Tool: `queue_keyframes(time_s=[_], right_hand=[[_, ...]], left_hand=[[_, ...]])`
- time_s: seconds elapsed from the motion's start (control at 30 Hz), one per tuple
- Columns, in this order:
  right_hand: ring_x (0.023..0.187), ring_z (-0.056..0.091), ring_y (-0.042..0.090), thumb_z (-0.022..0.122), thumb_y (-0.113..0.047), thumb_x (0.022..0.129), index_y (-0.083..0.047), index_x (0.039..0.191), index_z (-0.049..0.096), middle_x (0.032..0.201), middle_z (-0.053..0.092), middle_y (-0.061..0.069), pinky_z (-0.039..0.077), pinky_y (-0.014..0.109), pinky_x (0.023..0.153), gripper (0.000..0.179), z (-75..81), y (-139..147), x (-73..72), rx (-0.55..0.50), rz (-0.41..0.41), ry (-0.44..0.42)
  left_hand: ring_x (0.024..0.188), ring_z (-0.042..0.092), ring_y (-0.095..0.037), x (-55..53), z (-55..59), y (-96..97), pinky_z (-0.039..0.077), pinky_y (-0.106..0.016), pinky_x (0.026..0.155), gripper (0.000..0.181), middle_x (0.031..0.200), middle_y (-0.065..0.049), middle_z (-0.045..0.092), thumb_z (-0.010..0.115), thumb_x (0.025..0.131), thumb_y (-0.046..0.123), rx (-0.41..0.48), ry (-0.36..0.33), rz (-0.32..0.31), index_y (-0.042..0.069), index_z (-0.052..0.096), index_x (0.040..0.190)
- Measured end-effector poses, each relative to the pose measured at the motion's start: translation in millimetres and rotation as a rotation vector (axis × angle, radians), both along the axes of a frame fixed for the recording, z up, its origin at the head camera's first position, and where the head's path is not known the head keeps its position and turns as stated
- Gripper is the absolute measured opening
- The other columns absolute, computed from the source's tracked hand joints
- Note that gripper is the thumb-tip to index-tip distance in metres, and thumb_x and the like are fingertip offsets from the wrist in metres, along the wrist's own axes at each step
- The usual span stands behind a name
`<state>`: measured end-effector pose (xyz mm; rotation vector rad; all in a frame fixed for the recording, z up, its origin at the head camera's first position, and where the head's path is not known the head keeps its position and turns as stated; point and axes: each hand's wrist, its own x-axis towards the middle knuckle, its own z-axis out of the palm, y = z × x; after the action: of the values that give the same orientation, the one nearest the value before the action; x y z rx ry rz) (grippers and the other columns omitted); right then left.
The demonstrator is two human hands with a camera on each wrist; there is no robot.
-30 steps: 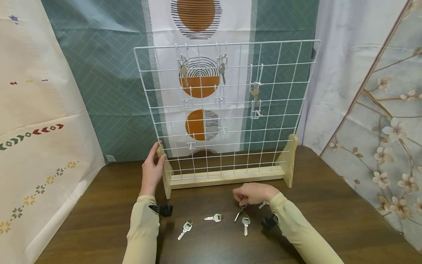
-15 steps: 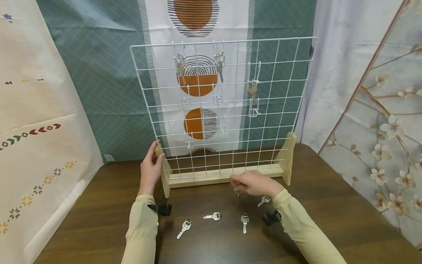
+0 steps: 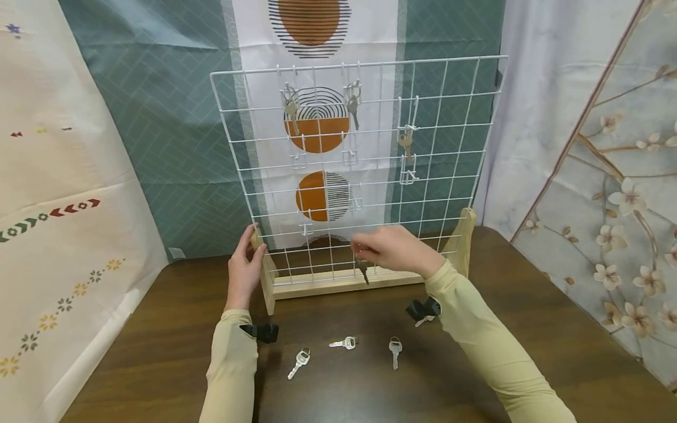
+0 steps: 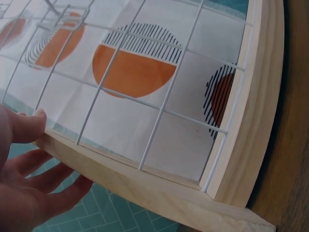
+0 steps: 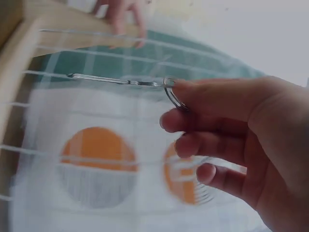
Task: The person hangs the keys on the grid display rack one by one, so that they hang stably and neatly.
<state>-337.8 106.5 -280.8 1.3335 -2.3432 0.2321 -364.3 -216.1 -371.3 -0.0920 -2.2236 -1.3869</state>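
Observation:
My right hand (image 3: 394, 251) pinches the ring of a key (image 3: 362, 271) between thumb and index finger, in front of the lower wire grid. The right wrist view shows the metal ring (image 5: 176, 100) at the fingertips and the key's shaft (image 5: 104, 79) pointing away from them. My left hand (image 3: 244, 276) holds the left wooden upright of the grid rack (image 3: 267, 288). In the left wrist view its thumb lies on the near side of the wood (image 4: 120, 171), the other fingers behind it. Three keys hang high on the grid: left (image 3: 291, 110), middle (image 3: 353, 107) and right (image 3: 406, 143).
Several loose keys lie on the brown table (image 3: 328, 399): one at left (image 3: 299, 363), others nearer the middle (image 3: 344, 342) and right (image 3: 395, 352), and one partly hidden under the right wrist camera (image 3: 425, 321). Bare white hooks (image 3: 305, 229) sit lower on the grid.
My right hand has lifted the key by its ring off the table and carried it up and slightly left to the grid. My left hand stays on the rack's upright.

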Motion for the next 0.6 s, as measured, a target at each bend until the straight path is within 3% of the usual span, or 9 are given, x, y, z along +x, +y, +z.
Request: queue_keyframes(time_s=[0.13, 0.27, 0.4, 0.6], right_hand=[[0.056, 0.045, 0.004, 0.063, -0.010, 0.092, -0.016, 0.085, 0.060, 0.071, 0.061, -0.007, 0.037, 0.023, 0.052, 0.009, 37.8, -14, 4.3, -0.045, 0.018, 0.094], [0.059, 0.052, 0.008, 0.064, -0.011, 0.092, -0.014, 0.087, 0.061, 0.077, 0.066, -0.004, 0.042, 0.025, 0.055, 0.006, 71.5, -28, 11.6, -0.093, 0.037, 0.154], [0.064, 0.054, 0.013, 0.063, -0.011, 0.093, -0.009, 0.090, 0.062, 0.076, 0.064, 0.000, 0.043, 0.026, 0.059, 0.003, 100.7, -43, 16.9, -0.147, 0.056, 0.131], [0.071, 0.055, 0.018, 0.064, -0.011, 0.093, -0.006, 0.093, 0.061, 0.080, 0.065, 0.005, 0.042, 0.027, 0.065, 0.006, 134.3, -61, 12.5, -0.148, 0.032, 0.033]], left_hand=[[0.115, 0.062, -0.031, 0.4, 0.9, -1.1, 0.044, -0.020, 0.076, 0.052, 0.133, -0.018, 0.059, 0.056, 0.099, 0.015, 0.001, 0.003, -0.003, 0.026, 0.042, 0.147], [0.117, 0.060, -0.032, 0.1, 1.0, -0.6, 0.049, -0.037, 0.085, 0.053, 0.136, -0.019, 0.057, 0.055, 0.099, 0.014, 0.017, -0.003, -0.016, 0.027, 0.041, 0.148], [0.119, 0.059, -0.035, -0.9, 1.4, -0.2, 0.048, -0.049, 0.091, 0.053, 0.138, -0.020, 0.055, 0.054, 0.099, 0.013, 0.038, 0.008, -0.028, 0.025, 0.041, 0.148], [0.119, 0.059, -0.037, -1.1, 1.3, 0.4, 0.049, -0.050, 0.092, 0.052, 0.138, -0.021, 0.055, 0.055, 0.098, 0.012, 0.049, 0.017, -0.020, 0.023, 0.042, 0.147]])
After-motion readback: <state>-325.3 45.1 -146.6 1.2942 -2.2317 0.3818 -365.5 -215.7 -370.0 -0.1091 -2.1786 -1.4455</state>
